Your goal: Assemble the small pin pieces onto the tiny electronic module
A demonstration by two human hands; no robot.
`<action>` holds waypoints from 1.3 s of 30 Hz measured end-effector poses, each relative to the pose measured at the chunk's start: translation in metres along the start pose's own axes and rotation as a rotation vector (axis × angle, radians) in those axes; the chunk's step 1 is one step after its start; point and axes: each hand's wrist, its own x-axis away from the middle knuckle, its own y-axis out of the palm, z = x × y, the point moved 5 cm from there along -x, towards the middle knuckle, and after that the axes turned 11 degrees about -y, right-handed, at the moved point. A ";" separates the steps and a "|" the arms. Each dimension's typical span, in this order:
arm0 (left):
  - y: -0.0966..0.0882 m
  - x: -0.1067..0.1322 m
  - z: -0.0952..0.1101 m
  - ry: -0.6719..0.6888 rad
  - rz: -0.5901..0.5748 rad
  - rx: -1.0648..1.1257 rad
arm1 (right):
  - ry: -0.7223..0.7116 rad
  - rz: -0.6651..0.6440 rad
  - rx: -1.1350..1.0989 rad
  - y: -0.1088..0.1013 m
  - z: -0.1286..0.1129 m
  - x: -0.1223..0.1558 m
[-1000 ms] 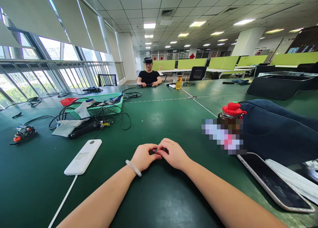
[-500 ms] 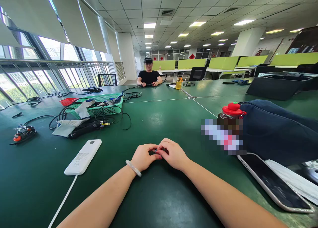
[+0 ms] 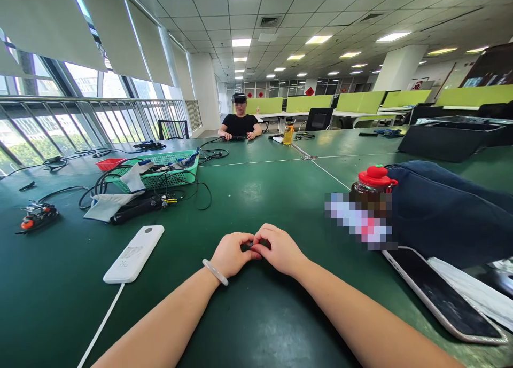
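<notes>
My left hand (image 3: 233, 253) and my right hand (image 3: 280, 249) meet above the green table (image 3: 248, 197), their fingertips pinched together. A small dark object (image 3: 251, 244) shows between the fingers; it is mostly hidden, too small to name. Both hands are closed on it. A pale bracelet (image 3: 215, 272) circles my left wrist. Left of my left hand lies a white power bank (image 3: 134, 254) with a white cable (image 3: 100, 325) running from its near end.
At left stands a green basket (image 3: 172, 170) with cables and gloves. On the right are a phone (image 3: 441, 293), a dark blue bag (image 3: 449, 213) and a red-lidded jar (image 3: 374, 184). Across the table sits a person (image 3: 240, 123) near a yellow bottle (image 3: 288, 133).
My hands stay in the same place, with barely any finger movement. Across the table, the person's hands have shifted slightly.
</notes>
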 end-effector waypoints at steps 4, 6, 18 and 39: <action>0.000 0.000 -0.001 0.018 0.020 -0.123 | 0.132 0.048 -0.123 0.003 0.011 0.001; 0.000 0.000 -0.001 0.028 0.031 -0.174 | 0.193 0.055 -0.169 0.005 0.016 0.002; 0.001 -0.001 -0.001 0.048 0.022 -0.234 | 0.203 0.048 -0.139 0.000 0.013 0.001; -0.003 0.002 0.004 -0.004 0.028 -0.102 | 0.320 0.056 -0.403 0.007 0.025 0.003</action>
